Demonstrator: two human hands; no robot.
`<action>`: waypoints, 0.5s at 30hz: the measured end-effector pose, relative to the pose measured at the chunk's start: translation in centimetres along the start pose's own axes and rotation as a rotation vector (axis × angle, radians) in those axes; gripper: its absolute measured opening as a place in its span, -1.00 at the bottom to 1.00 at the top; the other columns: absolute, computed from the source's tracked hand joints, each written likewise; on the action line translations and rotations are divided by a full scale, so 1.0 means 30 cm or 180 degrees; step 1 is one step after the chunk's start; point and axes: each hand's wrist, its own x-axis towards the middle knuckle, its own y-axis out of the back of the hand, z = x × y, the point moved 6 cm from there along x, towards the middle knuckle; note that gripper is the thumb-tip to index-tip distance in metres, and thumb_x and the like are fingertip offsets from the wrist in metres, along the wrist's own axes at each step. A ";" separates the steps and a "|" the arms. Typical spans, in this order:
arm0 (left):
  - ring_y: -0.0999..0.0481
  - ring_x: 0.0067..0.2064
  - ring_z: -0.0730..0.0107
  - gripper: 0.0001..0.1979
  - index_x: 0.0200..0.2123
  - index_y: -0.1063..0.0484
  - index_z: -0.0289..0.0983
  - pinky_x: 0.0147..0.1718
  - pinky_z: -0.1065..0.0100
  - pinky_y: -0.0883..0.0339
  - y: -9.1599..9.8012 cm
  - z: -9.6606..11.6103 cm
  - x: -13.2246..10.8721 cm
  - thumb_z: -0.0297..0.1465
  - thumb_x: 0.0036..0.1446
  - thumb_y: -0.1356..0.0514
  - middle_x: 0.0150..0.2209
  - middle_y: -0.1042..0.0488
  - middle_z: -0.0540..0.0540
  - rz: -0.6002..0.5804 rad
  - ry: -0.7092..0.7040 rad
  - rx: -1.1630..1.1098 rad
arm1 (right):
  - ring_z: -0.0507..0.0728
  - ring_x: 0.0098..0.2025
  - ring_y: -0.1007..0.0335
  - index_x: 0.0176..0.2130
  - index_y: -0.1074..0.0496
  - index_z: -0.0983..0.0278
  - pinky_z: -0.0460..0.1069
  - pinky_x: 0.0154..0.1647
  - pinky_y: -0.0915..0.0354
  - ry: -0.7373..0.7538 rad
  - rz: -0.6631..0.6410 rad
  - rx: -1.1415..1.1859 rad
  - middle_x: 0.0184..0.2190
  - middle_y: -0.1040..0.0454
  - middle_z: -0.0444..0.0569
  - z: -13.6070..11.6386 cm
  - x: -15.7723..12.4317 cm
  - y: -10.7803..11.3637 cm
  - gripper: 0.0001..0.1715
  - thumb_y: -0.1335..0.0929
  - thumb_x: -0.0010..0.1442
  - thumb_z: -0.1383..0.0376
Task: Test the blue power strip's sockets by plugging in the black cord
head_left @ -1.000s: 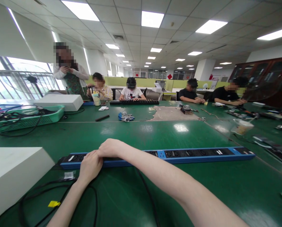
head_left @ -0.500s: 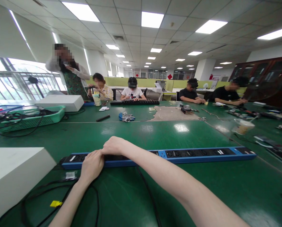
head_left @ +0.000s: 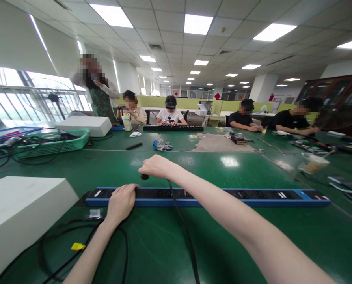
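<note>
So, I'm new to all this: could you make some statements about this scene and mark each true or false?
1. The left hand rests on the power strip. True.
2. The right hand holds a black plug. True.
3. The black plug sits in the power strip. False: it is held apart from it.
4. A green basket stands on the table. True.
5. The green basket is nearer the camera than the power strip. False: it is farther away.

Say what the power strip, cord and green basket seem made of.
Power strip: blue edge perhaps painted metal, evenly coloured and straight; black sockets look plastic. Cord: probably matte rubber or plastic, bending in a smooth curve. Green basket: likely smooth moulded plastic, its wall perforated.
</note>
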 end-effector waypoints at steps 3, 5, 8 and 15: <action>-0.55 0.00 0.16 -0.68 -0.05 -0.52 -0.16 0.09 0.17 -0.28 -0.005 -0.008 -0.002 -0.40 0.36 0.03 -0.06 -0.61 -0.12 0.0051 -0.0001 0.0004 | 0.12 -0.08 -0.46 -0.09 -0.51 0.23 -0.06 -0.43 -0.14 0.0242 0.0095 0.0014 -0.21 -0.60 -0.01 -0.014 -0.047 0.029 -0.88 -0.37 0.38 0.36; -0.56 0.01 0.16 -0.68 -0.05 -0.52 -0.15 0.09 0.17 -0.29 -0.011 -0.012 -0.003 -0.39 0.36 0.03 -0.06 -0.61 -0.12 0.0069 -0.0035 0.0008 | 0.12 -0.03 -0.40 -0.06 -0.49 0.21 -0.06 -0.41 -0.13 0.0322 0.0117 0.0064 -0.17 -0.58 -0.02 -0.041 -0.068 0.026 -0.87 -0.37 0.39 0.35; -0.56 0.00 0.14 -0.67 -0.05 -0.51 -0.16 0.07 0.16 -0.31 -0.014 -0.014 -0.006 -0.39 0.36 0.04 -0.07 -0.62 -0.13 0.0096 -0.0045 0.0049 | 0.14 -0.02 -0.37 -0.07 -0.49 0.19 -0.03 -0.34 -0.16 0.0399 0.0047 0.0198 -0.15 -0.57 -0.03 -0.083 -0.080 -0.010 -0.88 -0.38 0.38 0.34; -0.56 -0.01 0.14 -0.68 -0.05 -0.51 -0.15 0.06 0.16 -0.31 -0.005 -0.009 -0.009 -0.38 0.37 0.04 -0.07 -0.62 -0.13 0.0119 -0.0036 0.0032 | 0.12 -0.01 -0.41 -0.06 -0.48 0.16 -0.01 -0.30 -0.17 0.0338 -0.0047 0.0393 -0.08 -0.55 -0.07 -0.096 -0.084 -0.117 -0.86 -0.34 0.41 0.33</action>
